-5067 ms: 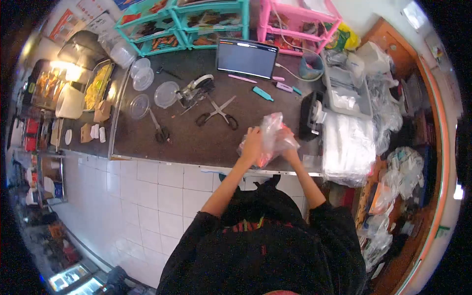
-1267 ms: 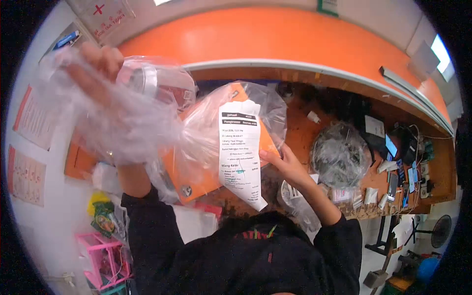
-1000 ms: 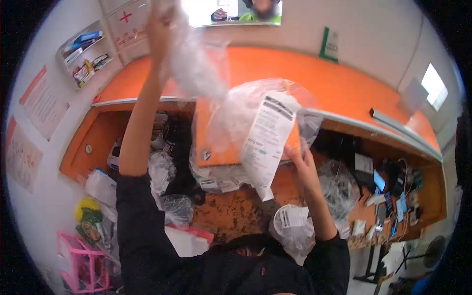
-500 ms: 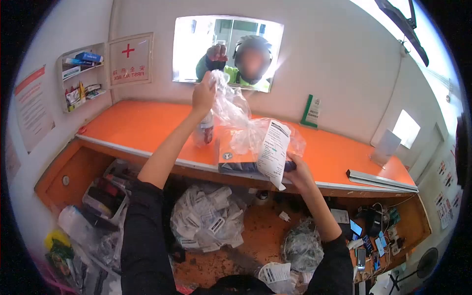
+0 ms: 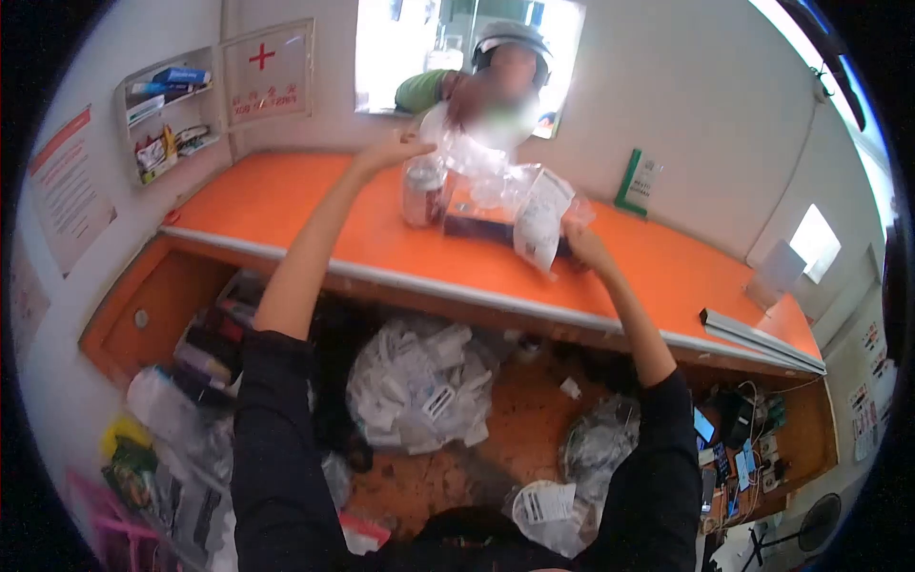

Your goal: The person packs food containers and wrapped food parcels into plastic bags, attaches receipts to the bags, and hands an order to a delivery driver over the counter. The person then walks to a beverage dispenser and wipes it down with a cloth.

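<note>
A clear plastic bag [image 5: 491,183] stands on the orange counter [image 5: 353,224], with a flat orange-and-dark box [image 5: 477,221] inside it. A crumpled white paper receipt [image 5: 539,224] hangs on the bag's front. My right hand [image 5: 586,245] is closed on the box's right end through the plastic. Beside the bag's top, my left hand [image 5: 393,151] has its fingers stretched out towards the plastic. A clear container [image 5: 423,194] with reddish-brown contents stands just left of the box. Another person's hand [image 5: 469,103], blurred, is at the top of the bag.
A person in a helmet [image 5: 512,43] leans in at the wall window [image 5: 381,57]. A green sign [image 5: 636,181] and a metal strip [image 5: 758,341] are on the counter. Below are a bag of paper slips [image 5: 419,386], a bundle of clear plastic [image 5: 600,443] and several phones [image 5: 742,467].
The bag and box have moved farther back onto the counter. My left hand has come away from the bag's top, and the other person's hand has reached in to it.
</note>
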`<state>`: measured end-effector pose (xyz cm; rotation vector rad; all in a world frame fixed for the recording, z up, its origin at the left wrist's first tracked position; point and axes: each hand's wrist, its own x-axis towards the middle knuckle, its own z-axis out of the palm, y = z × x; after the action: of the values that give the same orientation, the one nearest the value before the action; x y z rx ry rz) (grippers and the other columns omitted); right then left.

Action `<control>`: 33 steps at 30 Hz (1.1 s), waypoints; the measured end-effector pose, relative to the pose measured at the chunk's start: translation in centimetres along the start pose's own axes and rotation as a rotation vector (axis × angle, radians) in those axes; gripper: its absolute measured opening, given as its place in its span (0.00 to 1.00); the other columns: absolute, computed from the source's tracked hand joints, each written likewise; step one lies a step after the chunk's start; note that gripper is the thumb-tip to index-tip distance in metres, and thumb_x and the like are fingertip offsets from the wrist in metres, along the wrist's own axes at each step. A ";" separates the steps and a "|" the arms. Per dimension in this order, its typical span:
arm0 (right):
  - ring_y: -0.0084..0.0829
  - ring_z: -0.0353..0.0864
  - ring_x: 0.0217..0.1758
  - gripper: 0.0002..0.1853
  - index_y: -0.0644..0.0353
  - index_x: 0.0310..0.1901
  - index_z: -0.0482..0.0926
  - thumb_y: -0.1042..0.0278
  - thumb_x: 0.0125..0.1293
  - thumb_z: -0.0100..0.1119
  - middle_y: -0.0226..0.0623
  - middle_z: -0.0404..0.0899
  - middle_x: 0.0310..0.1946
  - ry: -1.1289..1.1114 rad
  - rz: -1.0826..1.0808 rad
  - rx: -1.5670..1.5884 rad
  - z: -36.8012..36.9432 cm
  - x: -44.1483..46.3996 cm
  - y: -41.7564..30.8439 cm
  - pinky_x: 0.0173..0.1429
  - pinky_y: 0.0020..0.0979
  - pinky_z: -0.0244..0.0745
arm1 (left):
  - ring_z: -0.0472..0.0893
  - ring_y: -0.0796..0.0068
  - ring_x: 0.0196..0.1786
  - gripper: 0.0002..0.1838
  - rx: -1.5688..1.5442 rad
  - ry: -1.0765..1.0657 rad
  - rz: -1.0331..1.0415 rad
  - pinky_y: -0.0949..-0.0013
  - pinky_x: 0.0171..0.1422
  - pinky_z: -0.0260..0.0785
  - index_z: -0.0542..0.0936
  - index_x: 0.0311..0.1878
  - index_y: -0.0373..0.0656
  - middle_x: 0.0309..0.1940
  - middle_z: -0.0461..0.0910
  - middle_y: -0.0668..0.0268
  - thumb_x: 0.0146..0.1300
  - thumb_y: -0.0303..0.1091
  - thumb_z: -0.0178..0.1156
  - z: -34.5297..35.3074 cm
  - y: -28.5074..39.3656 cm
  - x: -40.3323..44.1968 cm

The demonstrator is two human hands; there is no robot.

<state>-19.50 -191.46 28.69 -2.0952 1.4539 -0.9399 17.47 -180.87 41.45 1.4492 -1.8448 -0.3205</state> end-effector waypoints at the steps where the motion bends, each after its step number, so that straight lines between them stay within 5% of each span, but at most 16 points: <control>1: 0.36 0.75 0.19 0.39 0.66 0.38 0.72 0.32 0.60 0.25 0.45 0.71 0.20 0.101 -0.116 0.016 1.5 1.4 2.2 0.18 0.34 0.69 | 0.74 0.58 0.51 0.42 0.003 -0.136 0.012 0.62 0.55 0.66 0.67 0.56 0.31 0.49 0.74 0.50 0.46 0.55 0.65 -0.5 -0.3 -2.2; 3: 0.44 0.77 0.29 0.37 0.66 0.40 0.73 0.34 0.61 0.29 0.55 0.75 0.33 -0.138 0.224 0.016 -1.7 -3.7 -5.1 0.32 0.41 0.72 | 0.74 0.60 0.51 0.41 0.144 0.067 0.048 0.63 0.55 0.65 0.66 0.57 0.32 0.50 0.73 0.51 0.47 0.54 0.65 -0.1 -2.4 -6.7; 5: 0.45 0.77 0.33 0.29 0.65 0.41 0.73 0.43 0.64 0.35 0.54 0.75 0.34 0.076 0.101 -0.032 -2.3 -6.5 -7.6 0.37 0.40 0.72 | 0.73 0.62 0.51 0.34 0.195 0.226 0.204 0.63 0.54 0.66 0.66 0.57 0.36 0.51 0.71 0.52 0.53 0.49 0.62 0.5 -2.6 -13.4; 7: 0.45 0.76 0.34 0.20 0.63 0.43 0.73 0.54 0.67 0.38 0.51 0.75 0.33 0.305 -0.447 -0.499 -2.9 -6.7 -5.1 0.38 0.41 0.71 | 0.74 0.63 0.49 0.23 0.008 0.319 0.024 0.65 0.53 0.67 0.69 0.53 0.39 0.46 0.74 0.56 0.59 0.43 0.56 3.1 2.3 -24.5; 9: 0.44 0.76 0.33 0.15 0.61 0.44 0.73 0.61 0.67 0.40 0.49 0.75 0.33 0.191 -0.282 -0.601 -3.6 -13.6 -12.4 0.38 0.41 0.71 | 0.73 0.80 0.37 0.10 -0.316 0.393 -0.102 0.74 0.41 0.66 0.73 0.42 0.38 0.32 0.74 0.68 0.63 0.35 0.51 8.3 4.1 -35.7; 11: 0.45 0.76 0.35 0.12 0.61 0.45 0.73 0.65 0.64 0.46 0.50 0.75 0.34 0.202 -0.554 -0.144 -1.1 -21.9 -18.6 0.39 0.40 0.70 | 0.69 0.83 0.30 0.09 -0.527 0.494 -0.411 0.76 0.35 0.64 0.71 0.37 0.40 0.27 0.71 0.72 0.64 0.36 0.49 16.1 5.4 -48.8; 13: 0.44 0.76 0.38 0.10 0.64 0.41 0.74 0.69 0.60 0.52 0.47 0.76 0.32 -0.277 -0.905 0.095 2.1 -29.4 -21.7 0.43 0.36 0.69 | 0.70 0.80 0.26 0.10 -0.192 0.450 -0.889 0.70 0.33 0.66 0.72 0.37 0.42 0.23 0.72 0.64 0.63 0.39 0.52 25.2 9.0 -62.8; 14: 0.43 0.75 0.41 0.12 0.64 0.42 0.72 0.70 0.58 0.55 0.47 0.75 0.37 -0.821 -0.836 -0.052 3.3 -32.5 -22.0 0.46 0.35 0.68 | 0.72 0.75 0.26 0.11 -0.214 0.402 -1.032 0.68 0.34 0.67 0.73 0.37 0.42 0.23 0.73 0.60 0.63 0.40 0.51 27.6 12.9 -67.9; 17: 0.48 0.72 0.48 0.22 0.60 0.54 0.67 0.61 0.59 0.53 0.50 0.72 0.45 -1.590 -1.721 0.225 13.1 -41.1 -19.8 0.51 0.38 0.68 | 0.76 0.63 0.26 0.11 -0.140 0.472 -1.497 0.62 0.34 0.69 0.74 0.36 0.41 0.23 0.75 0.55 0.62 0.40 0.49 35.7 24.6 -83.7; 18: 0.48 0.72 0.49 0.24 0.59 0.55 0.65 0.59 0.59 0.53 0.51 0.71 0.46 -1.722 -1.713 -0.053 15.8 -45.8 -19.6 0.52 0.38 0.68 | 0.77 0.60 0.27 0.12 -0.097 0.517 -1.648 0.60 0.34 0.69 0.74 0.36 0.41 0.23 0.75 0.54 0.62 0.39 0.49 40.2 28.5 -89.4; 20: 0.48 0.71 0.50 0.27 0.59 0.58 0.62 0.56 0.59 0.53 0.51 0.70 0.47 -1.770 -1.686 -0.680 19.0 -54.1 -19.9 0.53 0.39 0.67 | 0.77 0.54 0.26 0.13 0.548 0.438 -1.598 0.57 0.33 0.70 0.74 0.37 0.38 0.23 0.76 0.53 0.61 0.38 0.48 50.3 35.1 -101.2; 22: 0.46 0.71 0.51 0.26 0.59 0.58 0.62 0.59 0.60 0.52 0.51 0.68 0.49 -1.773 -1.802 -0.294 17.0 -63.0 -23.9 0.54 0.39 0.66 | 0.75 0.52 0.31 0.13 0.463 0.662 -2.290 0.56 0.33 0.68 0.73 0.39 0.36 0.34 0.73 0.51 0.51 0.31 0.56 53.7 42.1 -103.5; 24: 0.47 0.72 0.49 0.21 0.61 0.55 0.66 0.67 0.60 0.50 0.50 0.69 0.48 -1.965 -1.897 0.149 18.3 -71.4 -24.7 0.53 0.39 0.67 | 0.76 0.52 0.31 0.10 0.459 1.279 -2.376 0.57 0.33 0.68 0.73 0.36 0.35 0.31 0.74 0.51 0.54 0.32 0.52 57.1 44.8 -103.7; 27: 0.49 0.71 0.48 0.18 0.63 0.52 0.69 0.76 0.57 0.46 0.49 0.69 0.45 -2.433 -1.595 0.225 16.7 -82.5 -28.2 0.53 0.36 0.67 | 0.76 0.52 0.31 0.09 0.123 1.668 -2.423 0.57 0.32 0.68 0.73 0.34 0.35 0.30 0.75 0.51 0.55 0.32 0.50 63.8 46.8 -102.9; 30: 0.48 0.68 0.51 0.21 0.63 0.52 0.67 0.81 0.53 0.44 0.49 0.68 0.46 -2.079 -1.831 0.797 22.7 -91.4 -28.5 0.53 0.39 0.66 | 0.76 0.52 0.31 0.09 -0.253 1.770 -2.427 0.57 0.32 0.68 0.73 0.33 0.36 0.29 0.75 0.51 0.56 0.32 0.49 70.6 47.8 -101.5; 33: 0.43 0.71 0.50 0.18 0.62 0.49 0.69 0.78 0.53 0.48 0.48 0.70 0.45 -1.526 -1.667 0.526 28.4 -95.6 -28.5 0.51 0.36 0.67 | 0.76 0.53 0.31 0.09 -0.577 1.849 -2.384 0.57 0.32 0.68 0.74 0.32 0.36 0.28 0.75 0.51 0.57 0.32 0.48 73.7 49.5 -102.0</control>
<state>-1.79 -93.17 0.69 -2.1033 -1.2663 0.1882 -61.59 -89.85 -19.87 1.4396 1.6396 -0.2254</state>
